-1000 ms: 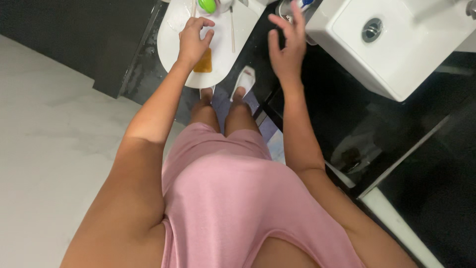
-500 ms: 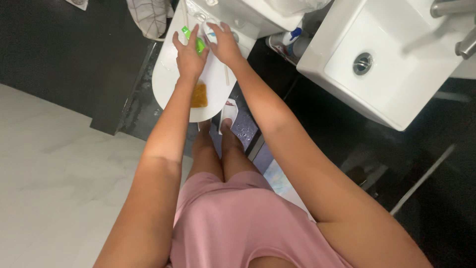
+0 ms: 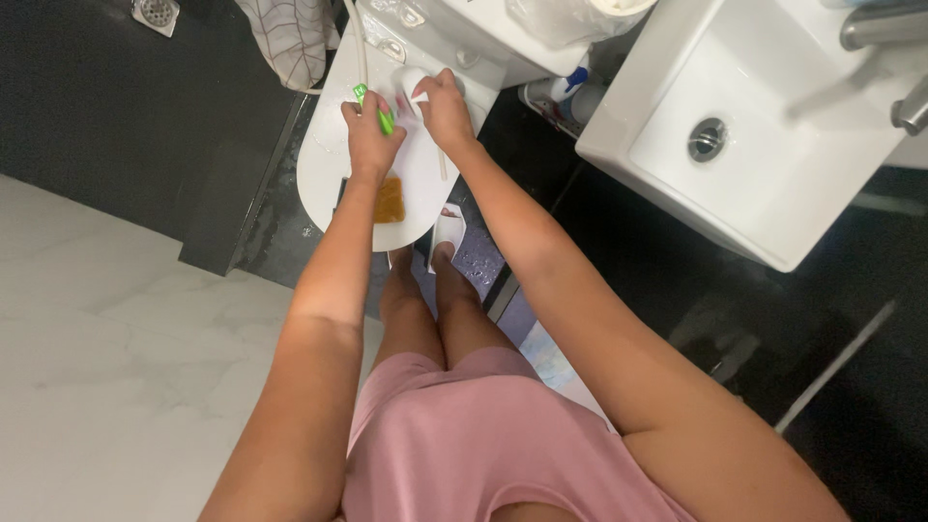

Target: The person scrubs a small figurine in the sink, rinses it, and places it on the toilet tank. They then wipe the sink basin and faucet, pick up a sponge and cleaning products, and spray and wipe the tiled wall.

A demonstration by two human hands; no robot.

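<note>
While the orange sponge (image 3: 390, 200) lies on the closed white toilet lid (image 3: 329, 164), both hands have moved up from the lid's front to its hinge end. The left hand (image 3: 370, 140) grips a green brush handle (image 3: 372, 106); the right hand (image 3: 443, 106) pinches a small white object (image 3: 416, 85), so work now centres there.

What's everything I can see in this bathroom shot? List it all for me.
toilet lid: one, white, closed, under both hands
green tool: one, held in left hand
sponge: one, orange-brown, on the lid
spray hose: one, white, beside the tank
washbasin: one, white, at right
floor drain: one, metal, top left
bottle: one, white and blue, between toilet and basin
left hand: gripping green tool
right hand: on a white object at the lid's hinge end
</note>
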